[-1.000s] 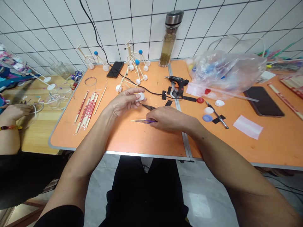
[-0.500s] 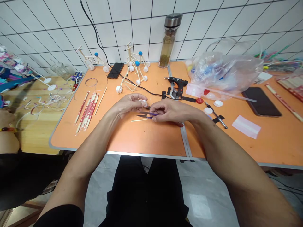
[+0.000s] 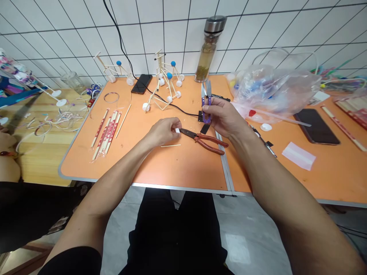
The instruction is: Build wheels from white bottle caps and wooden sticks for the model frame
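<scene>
My left hand point(image 3: 166, 129) is closed, its fingertips pinching a small white cap-like piece point(image 3: 177, 130) just above the orange table. Touching or very near that piece is the tip of the needle-nose pliers point(image 3: 205, 140), which lie on the table with red handles spread. My right hand point(image 3: 219, 114) is raised over the table and grips purple-handled thread snips point(image 3: 206, 105), blades pointing up and apart. A thin short stick point(image 3: 171, 145) lies below my left hand.
Behind stand stick models point(image 3: 169, 82) with white wheels and blue balls. Wrapped chopsticks point(image 3: 109, 133) lie left, phones point(image 3: 317, 126) right and back. A glass tea bottle point(image 3: 208, 53), plastic bag point(image 3: 275, 91) and black cable point(image 3: 172, 107) are near the wall. Another person's arm point(image 3: 10, 160) is at far left.
My right hand has lifted the snips up and to the right, away from my left hand, uncovering the pliers. My left hand has shifted slightly right, still pinching the white piece.
</scene>
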Demonstrator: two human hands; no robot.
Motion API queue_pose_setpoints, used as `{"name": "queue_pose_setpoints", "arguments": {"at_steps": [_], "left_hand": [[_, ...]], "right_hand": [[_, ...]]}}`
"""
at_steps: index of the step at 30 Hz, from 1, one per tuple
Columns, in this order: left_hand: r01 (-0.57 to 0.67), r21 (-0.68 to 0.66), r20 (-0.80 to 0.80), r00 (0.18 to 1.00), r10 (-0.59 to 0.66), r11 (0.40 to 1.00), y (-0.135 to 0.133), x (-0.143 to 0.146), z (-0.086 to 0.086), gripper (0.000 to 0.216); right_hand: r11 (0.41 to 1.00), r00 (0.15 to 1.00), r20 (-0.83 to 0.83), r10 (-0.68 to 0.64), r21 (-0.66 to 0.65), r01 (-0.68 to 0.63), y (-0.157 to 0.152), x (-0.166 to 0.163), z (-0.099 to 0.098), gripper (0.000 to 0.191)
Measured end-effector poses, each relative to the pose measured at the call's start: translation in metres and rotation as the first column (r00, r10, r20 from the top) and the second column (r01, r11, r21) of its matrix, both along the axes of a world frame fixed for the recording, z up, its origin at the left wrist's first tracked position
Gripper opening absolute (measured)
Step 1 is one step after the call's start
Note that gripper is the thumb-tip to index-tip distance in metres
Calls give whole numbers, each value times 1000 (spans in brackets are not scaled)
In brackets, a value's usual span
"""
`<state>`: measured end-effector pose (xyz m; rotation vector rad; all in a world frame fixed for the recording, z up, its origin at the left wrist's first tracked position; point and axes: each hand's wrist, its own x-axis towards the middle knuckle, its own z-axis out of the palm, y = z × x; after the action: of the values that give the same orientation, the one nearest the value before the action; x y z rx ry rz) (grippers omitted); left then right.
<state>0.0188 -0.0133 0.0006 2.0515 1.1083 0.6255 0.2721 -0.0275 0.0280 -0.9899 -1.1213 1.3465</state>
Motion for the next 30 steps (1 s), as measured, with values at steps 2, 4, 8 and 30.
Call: {"name": "queue_pose_setpoints", "arguments": {"at_steps": [2,4,8,30], "left_hand": [[-10,-46,54,998,13,999,0,0,2,15],[-38,-111,160,986,56,993,1,0,6,16],[-117,-264,401,889,219,958,3,-1,14,24],[175,-665,685,532,498,726,3,-4,36,24]], "right_hand": [[1000,999,-32,-3,-11,3,1,0,-1,45],[1000,999,-35,8,-18,-9,0,0,-1,47],[1000,996,92,-5,28,2,-2,-4,-5,44],[911,487,832,-265,381,-155,-41,-34,8,40]]}}
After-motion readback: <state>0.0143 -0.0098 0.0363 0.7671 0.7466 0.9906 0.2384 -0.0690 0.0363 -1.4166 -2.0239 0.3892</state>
